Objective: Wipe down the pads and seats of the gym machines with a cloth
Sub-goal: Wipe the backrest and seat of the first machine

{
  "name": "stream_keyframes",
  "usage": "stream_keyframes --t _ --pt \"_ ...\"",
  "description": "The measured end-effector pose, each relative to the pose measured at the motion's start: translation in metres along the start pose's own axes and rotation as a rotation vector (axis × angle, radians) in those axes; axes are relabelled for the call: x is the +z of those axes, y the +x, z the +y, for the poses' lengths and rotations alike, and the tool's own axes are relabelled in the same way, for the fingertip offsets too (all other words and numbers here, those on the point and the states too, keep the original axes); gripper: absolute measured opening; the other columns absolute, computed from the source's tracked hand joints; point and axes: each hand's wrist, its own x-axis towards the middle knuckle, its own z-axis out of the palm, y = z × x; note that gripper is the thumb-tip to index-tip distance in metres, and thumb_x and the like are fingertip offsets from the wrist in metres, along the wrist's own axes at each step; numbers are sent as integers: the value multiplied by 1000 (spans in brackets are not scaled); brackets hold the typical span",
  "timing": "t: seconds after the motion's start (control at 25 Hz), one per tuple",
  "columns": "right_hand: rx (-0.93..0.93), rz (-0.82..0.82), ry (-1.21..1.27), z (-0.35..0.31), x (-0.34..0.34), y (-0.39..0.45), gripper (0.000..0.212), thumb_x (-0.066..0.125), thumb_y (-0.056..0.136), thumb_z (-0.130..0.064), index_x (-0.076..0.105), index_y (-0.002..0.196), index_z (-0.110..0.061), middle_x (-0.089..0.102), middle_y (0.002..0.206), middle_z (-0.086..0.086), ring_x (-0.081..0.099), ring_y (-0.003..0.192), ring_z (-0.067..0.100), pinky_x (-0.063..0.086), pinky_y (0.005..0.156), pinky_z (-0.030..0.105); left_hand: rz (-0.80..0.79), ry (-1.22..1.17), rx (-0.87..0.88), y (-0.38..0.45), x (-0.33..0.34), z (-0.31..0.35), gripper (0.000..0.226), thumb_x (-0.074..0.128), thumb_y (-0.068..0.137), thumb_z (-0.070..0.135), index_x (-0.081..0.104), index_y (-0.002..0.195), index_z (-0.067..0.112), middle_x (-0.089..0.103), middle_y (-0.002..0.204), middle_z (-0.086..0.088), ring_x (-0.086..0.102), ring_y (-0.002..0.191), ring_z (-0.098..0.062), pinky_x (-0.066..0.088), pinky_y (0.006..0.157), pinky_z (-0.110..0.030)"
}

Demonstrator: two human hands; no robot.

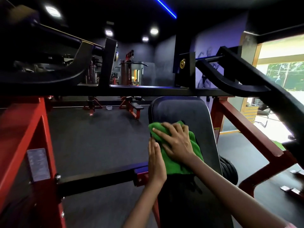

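Now the right hand [176, 142] presses the cloth [179, 153] flat, fingers spread, on the pad's [189, 111] left half. The left hand [155, 162], fingers straight, rests against the pad's left edge. Unwiped pad runs lengthwise, away beyond the fingertips.

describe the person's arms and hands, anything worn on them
Both forearms are bare, with no sleeves in view. The left hand and right hand wear no gloves, and no rings, watch or bands show. A sliver of pink at the frame's bottom right corner may be clothing; too little shows to tell.
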Motion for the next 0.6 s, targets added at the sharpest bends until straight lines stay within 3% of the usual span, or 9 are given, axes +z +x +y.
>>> stream_keyframes --t 0.12,0.2,0.28,0.48,0.6 --pt "-154 -56 -15 12 -3 2 50 46 79 -37 48 129 -33 47 125 5 45 92 26 29 75 38 11 -84 -16 6 -1 -1 123 29 54 97 23 147 18 21 151 13 20 138 3 16 112 -17" --pt "-104 -48 -42 17 -1 35 46 45 79 -38 57 123 -32 53 123 9 46 91 27 31 73 38 -4 -30 28 7 1 7 97 26 72 86 19 145 23 19 149 16 17 139 2 13 111 -15" --pt "-2 -61 -77 14 -1 71 47 40 76 -40 65 115 -31 58 119 11 48 89 27 38 71 39 -11 48 77 17 3 22 61 19 94 57 17 145 23 15 153 11 13 141 -1 10 111 -14" --pt "118 -136 -100 21 -7 112 49 34 75 -47 70 104 -30 61 110 6 55 83 29 41 68 40 -25 118 76 75 -2 57 63 18 96 46 23 147 10 23 155 -3 20 142 -11 15 118 -31" --pt "247 -228 -65 41 -10 117 43 37 87 -44 59 122 -31 50 126 5 45 105 29 31 81 40 -78 267 156 90 -1 73 59 20 96 42 29 145 9 27 154 -4 20 142 -10 13 118 -30"
